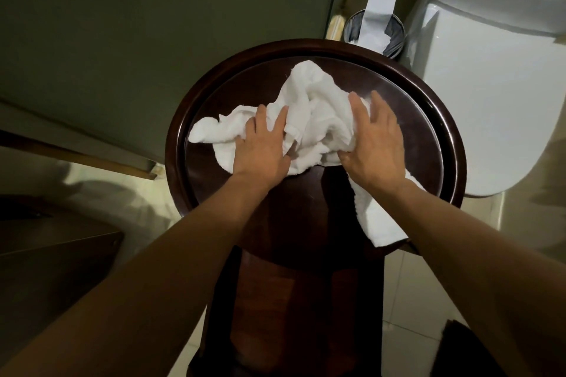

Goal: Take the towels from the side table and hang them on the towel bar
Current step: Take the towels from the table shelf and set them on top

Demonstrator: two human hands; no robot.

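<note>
A crumpled white towel (309,107) lies heaped on the round dark wooden side table (428,138), with one corner draped over the table's near right edge. My left hand (263,147) rests flat on the towel's left part, fingers straight and spread. My right hand (373,144) lies on the towel's right part, fingers extended and the thumb against the cloth. Whether the heap is one towel or more cannot be told. No towel bar is in view.
A white toilet (490,101) stands close to the table on the right. A small bin (375,30) with a dark liner and paper sits behind the table. A dark green wall (153,24) fills the left. Pale floor tiles (428,300) surround the table base.
</note>
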